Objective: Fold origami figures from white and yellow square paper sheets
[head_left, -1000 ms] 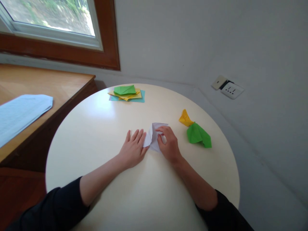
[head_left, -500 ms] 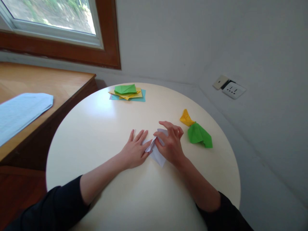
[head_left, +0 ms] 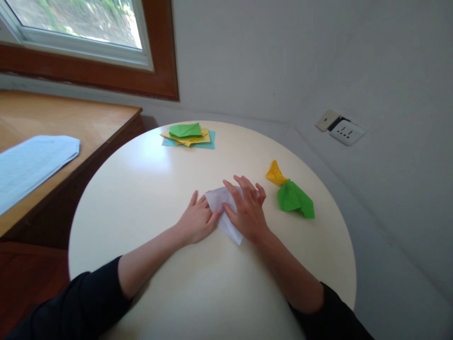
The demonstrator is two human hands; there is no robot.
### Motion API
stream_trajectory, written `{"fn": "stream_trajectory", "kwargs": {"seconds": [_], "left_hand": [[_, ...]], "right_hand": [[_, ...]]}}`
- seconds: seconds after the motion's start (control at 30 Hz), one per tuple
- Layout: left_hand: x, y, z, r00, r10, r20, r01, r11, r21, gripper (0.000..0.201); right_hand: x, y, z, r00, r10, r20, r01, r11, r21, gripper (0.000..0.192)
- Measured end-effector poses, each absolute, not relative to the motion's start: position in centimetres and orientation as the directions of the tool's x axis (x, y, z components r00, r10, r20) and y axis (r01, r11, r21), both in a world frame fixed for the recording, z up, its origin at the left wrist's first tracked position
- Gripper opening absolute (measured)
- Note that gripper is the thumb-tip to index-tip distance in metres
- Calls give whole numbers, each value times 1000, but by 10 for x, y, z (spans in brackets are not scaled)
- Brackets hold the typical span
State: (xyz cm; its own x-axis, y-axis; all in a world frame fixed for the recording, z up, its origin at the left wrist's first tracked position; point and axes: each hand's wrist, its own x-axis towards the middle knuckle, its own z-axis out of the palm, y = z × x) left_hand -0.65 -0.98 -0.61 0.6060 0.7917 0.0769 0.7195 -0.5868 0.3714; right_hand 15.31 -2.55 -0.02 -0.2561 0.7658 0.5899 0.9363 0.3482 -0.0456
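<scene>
A folded piece of white paper point(head_left: 230, 230) lies between my hands on the round table, one corner pointing toward me. The left edge of its upper flap covers some fingers of my left hand point(head_left: 197, 221), whose thumb rests on the paper, so the sheet sits between thumb and fingers. Over the flap's right side is my right hand point(head_left: 249, 215), fingers apart and slightly curled, thumb touching the sheet. Part of the paper is hidden beneath that hand.
On the white round table point(head_left: 159, 283), a yellow folded paper point(head_left: 276, 174) and a green folded paper point(head_left: 295, 199) lie at right. A stack of coloured papers point(head_left: 189, 134) sits at the back. Left stands a wooden desk point(head_left: 88, 113) with printed sheets point(head_left: 35, 163). Walls border the table.
The white flap that was creased up between my hands now lies spread leftward over my left fingers. My right hand has gone from pinching to fingers spread.
</scene>
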Motion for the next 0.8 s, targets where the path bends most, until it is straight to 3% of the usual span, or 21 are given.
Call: {"fn": "stream_trajectory", "kwargs": {"seconds": [0.17, 0.33, 0.43, 0.57, 0.8], "left_hand": [[-6, -8, -6, 608, 791, 75, 717, -587, 376, 41], [-8, -2, -10, 575, 812, 98, 713, -557, 425, 32], [-7, 1, -12, 552, 825, 122, 677, -529, 512, 29], [-6, 4, -9, 442, 884, 152, 613, -421, 669, 29], [-9, 10, -14, 224, 971, 85, 470, -184, 864, 26]], "right_hand": [[159, -22, -2, -110, 751, 651, 961, 246, -122, 62], [167, -15, -8, 46, 747, 664, 885, 278, -373, 68], [169, -14, -9, 71, 757, 650, 810, 336, -481, 57], [166, -18, -7, 7, 726, 687, 818, 391, -422, 38], [163, -25, -5, -91, 693, 715, 769, 505, -391, 35]]}}
